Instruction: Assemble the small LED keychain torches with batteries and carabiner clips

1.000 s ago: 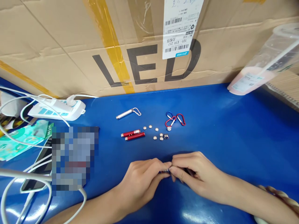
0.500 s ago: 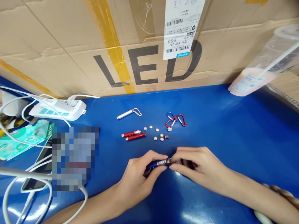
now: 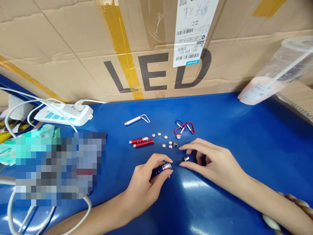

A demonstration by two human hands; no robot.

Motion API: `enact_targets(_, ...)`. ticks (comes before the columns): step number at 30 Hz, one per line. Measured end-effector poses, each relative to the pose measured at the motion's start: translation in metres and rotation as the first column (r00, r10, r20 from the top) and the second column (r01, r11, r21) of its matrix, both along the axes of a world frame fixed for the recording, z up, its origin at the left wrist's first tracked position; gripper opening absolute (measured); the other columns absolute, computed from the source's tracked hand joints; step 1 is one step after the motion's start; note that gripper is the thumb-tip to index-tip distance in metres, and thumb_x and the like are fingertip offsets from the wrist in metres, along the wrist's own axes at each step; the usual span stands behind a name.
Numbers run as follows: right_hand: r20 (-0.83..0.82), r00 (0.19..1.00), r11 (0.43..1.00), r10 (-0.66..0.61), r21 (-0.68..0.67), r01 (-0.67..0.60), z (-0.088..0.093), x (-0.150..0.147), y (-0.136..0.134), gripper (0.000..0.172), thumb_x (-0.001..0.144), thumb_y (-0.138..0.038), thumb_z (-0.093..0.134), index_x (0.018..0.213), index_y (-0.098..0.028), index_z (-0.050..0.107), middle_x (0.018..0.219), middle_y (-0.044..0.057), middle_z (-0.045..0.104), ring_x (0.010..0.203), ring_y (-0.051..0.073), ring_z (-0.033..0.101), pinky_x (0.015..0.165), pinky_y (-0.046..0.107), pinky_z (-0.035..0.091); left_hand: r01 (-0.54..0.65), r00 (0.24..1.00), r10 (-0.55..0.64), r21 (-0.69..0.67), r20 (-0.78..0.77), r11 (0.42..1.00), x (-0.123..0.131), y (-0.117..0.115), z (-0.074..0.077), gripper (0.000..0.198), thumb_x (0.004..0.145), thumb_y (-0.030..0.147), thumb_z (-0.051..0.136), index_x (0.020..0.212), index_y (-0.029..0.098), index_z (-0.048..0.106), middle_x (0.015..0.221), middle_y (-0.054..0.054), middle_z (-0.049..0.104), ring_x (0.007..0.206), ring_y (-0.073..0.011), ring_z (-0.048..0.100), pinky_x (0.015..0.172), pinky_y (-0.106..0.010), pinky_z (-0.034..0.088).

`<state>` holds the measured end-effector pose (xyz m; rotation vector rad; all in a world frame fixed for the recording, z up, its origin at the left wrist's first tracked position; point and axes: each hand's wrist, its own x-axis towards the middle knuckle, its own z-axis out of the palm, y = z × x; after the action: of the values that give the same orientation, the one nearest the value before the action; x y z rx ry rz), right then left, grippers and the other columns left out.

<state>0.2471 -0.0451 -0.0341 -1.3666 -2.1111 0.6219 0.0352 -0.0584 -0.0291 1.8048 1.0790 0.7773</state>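
Well, over blue tabletop (image 3: 220,120) (carton (image 3: 80,49) behind), left hand (image 3: 146,182) pinches tube (image 3: 161,169); right hand (image 3: 217,160) spread.

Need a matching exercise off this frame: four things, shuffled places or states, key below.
Things
1. Blue tube
2. Silver tube
3. Power strip
4. Plastic cup

Places or states
A. Has a clip at one end
B. Pink in its lower part
C. In the left hand
D. In front of the box, with cables running to it

Pairs: 1-C, 2-A, 3-D, 4-B
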Motion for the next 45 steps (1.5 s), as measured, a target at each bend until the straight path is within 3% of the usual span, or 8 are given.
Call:
enact_targets(4,0.08,0.996,0.998,0.048,0.028,-0.051,-0.004,0.001,0.002,0.025,0.081,-0.041,0.061,0.096,-0.023,0.066,0.088,0.002,0.063,0.049,0.007,0.052,0.048,0.021,0.043,0.009,1.0,-0.009,0.009,0.014,1.0,-0.002,0.0,0.0,0.011,0.091,0.019,0.046,0.101,0.022,0.049,0.07,0.003,0.06,0.06,-0.0097,0.056,0.05,-0.017,0.042)
enact_targets(9,0.002,0.996,0.996,0.085,0.008,-0.085,-0.005,0.001,0.003,0.021,0.084,-0.037,0.058,0.092,-0.02,0.066,0.084,0.003,0.062,0.057,0.009,0.056,0.053,0.021,0.047,0.002,1.0,-0.003,0.06,0.015,0.998,-0.004,0.0,-0.001,0.011,0.092,0.018,0.044,0.101,0.022,0.049,0.069,0.003,0.059,0.058,-0.0092,0.054,0.051,-0.017,0.041)
enact_targets(16,-0.079,0.994,0.996,0.069,-0.06,-0.073,-0.001,0.001,0.003,0.014,0.081,-0.03,0.062,0.09,-0.02,0.068,0.083,0.003,0.064,0.06,0.009,0.058,0.048,0.019,0.047,-0.019,0.999,0.016,0.064,0.04,0.998,-0.003,0.003,0.0,0.02,0.092,0.015,0.042,0.11,0.021,0.046,0.074,0.001,0.063,0.069,-0.0103,0.06,0.065,-0.02,0.047)
enact_targets(21,-0.094,0.991,0.994,0.098,-0.047,-0.103,-0.001,0.0,0.003,0.013,0.084,-0.026,0.058,0.091,-0.02,0.068,0.089,0.003,0.066,0.057,0.008,0.058,0.049,0.019,0.048,0.005,1.0,-0.007,0.067,0.024,0.998,-0.004,0.004,0.0,0.018,0.092,0.017,0.043,0.107,0.02,0.051,0.077,0.0,0.066,0.069,-0.0111,0.061,0.066,-0.02,0.048)
enact_targets(26,-0.077,0.992,0.995,0.101,-0.017,-0.102,-0.003,0.0,0.001,0.02,0.088,-0.023,0.051,0.101,-0.02,0.066,0.094,0.005,0.063,0.07,0.011,0.061,0.055,0.019,0.05,0.01,1.0,-0.01,0.065,0.007,0.998,-0.003,0.007,0.0,0.016,0.092,0.02,0.043,0.104,0.019,0.053,0.074,0.0,0.065,0.065,-0.011,0.061,0.063,-0.02,0.047)
enact_targets(31,-0.006,0.996,0.993,0.09,0.07,-0.09,-0.004,-0.001,0.001,0.024,0.09,-0.025,0.046,0.102,-0.019,0.065,0.091,0.006,0.058,0.062,0.01,0.058,0.055,0.022,0.051,0.009,1.0,-0.008,0.062,-0.016,0.998,-0.004,0.009,0.0,0.017,0.092,0.021,0.041,0.104,0.019,0.053,0.072,0.0,0.063,0.063,-0.011,0.058,0.06,-0.02,0.046)
enact_targets(35,0.003,0.993,0.993,0.121,0.01,-0.121,-0.001,-0.003,0.002,0.022,0.088,-0.033,0.05,0.095,-0.02,0.067,0.085,0.005,0.06,0.053,0.008,0.056,0.047,0.019,0.048,0.009,1.0,-0.008,0.046,-0.017,0.999,-0.006,0.007,0.001,0.017,0.092,0.022,0.042,0.105,0.019,0.054,0.072,0.0,0.064,0.063,-0.0113,0.059,0.06,-0.02,0.046)
enact_targets(45,-0.162,0.987,1.0,0.022,0.01,-0.021,0.005,-0.011,0.002,0.026,0.075,-0.046,0.065,0.076,-0.02,0.072,0.071,0.004,0.067,0.051,0.01,0.058,0.039,0.017,0.046,-0.001,1.0,0.001,0.063,-0.001,0.998,-0.005,0.007,0.0,0.017,0.092,0.021,0.043,0.104,0.018,0.055,0.069,0.001,0.063,0.062,-0.0106,0.059,0.061,-0.02,0.046)
